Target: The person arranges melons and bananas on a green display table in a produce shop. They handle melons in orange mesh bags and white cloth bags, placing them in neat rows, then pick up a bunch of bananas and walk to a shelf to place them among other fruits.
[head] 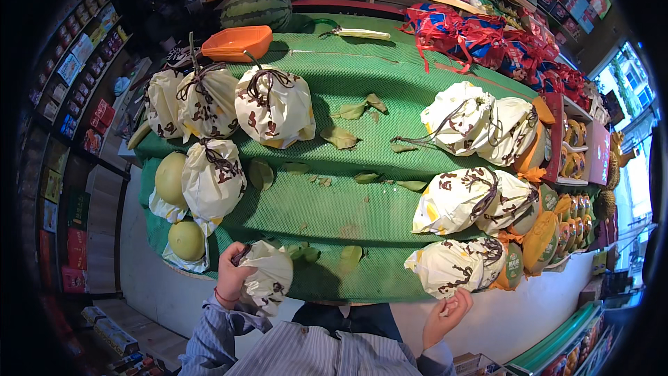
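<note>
My left hand (235,274) grips the gathered, tied top of a cream paper-wrapped round fruit (267,275) at the front edge of a stepped stand covered in green mesh (292,209). My right hand (449,315) is raised with fingers loosely curled, just below a wrapped fruit (454,267) on the lowest step; whether it touches the wrapper I cannot tell. More wrapped fruits with dark cords stand at the left (274,107) and at the right (455,201). Two pomelos (171,178) with their tops bare sit at the left in open wrappers.
Loose leaves (339,137) lie on the steps. An orange plastic basket (237,43) and a watermelon (255,8) are at the back left. Red and blue bags (480,42) sit at the back right. Boxed fruit (574,149) and orange-wrapped melons (540,243) line the right side.
</note>
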A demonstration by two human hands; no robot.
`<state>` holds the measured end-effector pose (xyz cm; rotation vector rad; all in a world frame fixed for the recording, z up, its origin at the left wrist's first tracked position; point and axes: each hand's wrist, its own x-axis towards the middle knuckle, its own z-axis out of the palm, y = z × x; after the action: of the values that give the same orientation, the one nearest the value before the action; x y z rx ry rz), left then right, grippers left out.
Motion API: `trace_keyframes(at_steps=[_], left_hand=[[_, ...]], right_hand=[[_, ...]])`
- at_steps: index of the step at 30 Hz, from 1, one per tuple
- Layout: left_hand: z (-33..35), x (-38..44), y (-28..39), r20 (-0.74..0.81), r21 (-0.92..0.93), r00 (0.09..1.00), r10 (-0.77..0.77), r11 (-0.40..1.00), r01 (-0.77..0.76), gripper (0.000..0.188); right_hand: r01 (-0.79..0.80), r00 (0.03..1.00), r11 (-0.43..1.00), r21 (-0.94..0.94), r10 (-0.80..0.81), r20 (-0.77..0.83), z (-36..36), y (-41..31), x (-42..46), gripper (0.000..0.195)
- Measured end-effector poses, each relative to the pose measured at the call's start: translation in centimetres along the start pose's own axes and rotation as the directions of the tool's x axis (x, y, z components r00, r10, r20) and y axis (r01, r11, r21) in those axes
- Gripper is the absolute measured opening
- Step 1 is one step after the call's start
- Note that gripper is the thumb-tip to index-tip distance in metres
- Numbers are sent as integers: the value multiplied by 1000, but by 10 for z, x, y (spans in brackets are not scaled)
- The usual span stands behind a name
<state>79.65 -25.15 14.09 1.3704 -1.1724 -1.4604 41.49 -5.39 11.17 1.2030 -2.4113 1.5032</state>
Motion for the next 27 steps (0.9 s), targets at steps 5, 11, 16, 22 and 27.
trace_keyframes(at_steps=[5, 11, 16, 22, 27], left_hand=[[124, 33, 40, 283, -353, 959, -24, 927, 128, 33], [271, 97, 36, 431, -465, 902, -23, 851, 244, 42], [295, 166, 36, 538, 55, 834, 120, 983, -177, 45], [162, 196, 147, 118, 826, 541, 833, 220, -519, 78], [61, 272, 141, -47, 865, 720, 692, 389, -318, 62]], right_hand=[[169, 714, 974, 153, -228, 662, 71, -86, 23, 86], [185, 876, 983, 15, -172, 451, 128, -29, 95, 84], [190, 872, 978, -91, -125, 473, 145, -10, 126, 75], [157, 855, 988, -5, -134, 500, 149, 0, 133, 71], [145, 869, 988, 51, -152, 471, 155, 4, 131, 74]])
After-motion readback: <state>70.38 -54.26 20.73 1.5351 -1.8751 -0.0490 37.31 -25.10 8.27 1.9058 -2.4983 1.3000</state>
